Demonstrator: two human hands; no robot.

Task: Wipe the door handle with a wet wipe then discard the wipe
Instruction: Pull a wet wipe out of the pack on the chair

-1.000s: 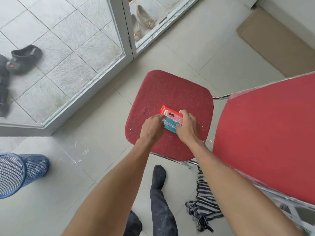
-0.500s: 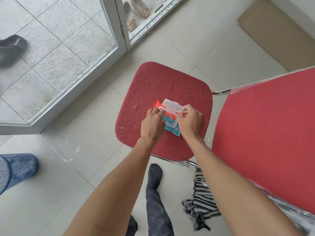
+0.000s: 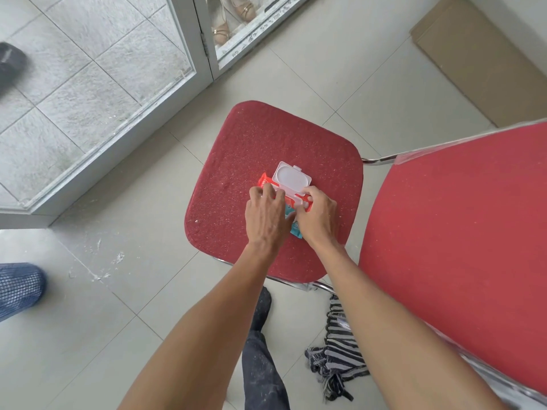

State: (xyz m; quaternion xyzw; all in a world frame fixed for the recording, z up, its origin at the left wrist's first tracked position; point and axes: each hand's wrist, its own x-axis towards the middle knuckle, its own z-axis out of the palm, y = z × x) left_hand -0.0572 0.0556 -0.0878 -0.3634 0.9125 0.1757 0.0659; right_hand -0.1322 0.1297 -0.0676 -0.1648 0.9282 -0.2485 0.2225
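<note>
lid now flipped up; wipes pack under both hands.

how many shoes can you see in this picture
3. Two tan shoes lie side by side behind the glass door at the top, and one dark shoe sits at the left edge outside, partly cut off. Others may be out of frame.

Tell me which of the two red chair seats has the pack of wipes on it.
The smaller red seat in the middle of the view, near the glass door; the wipes pack lies there, lid open, under both hands. The larger red seat at right holds nothing visible.
</note>
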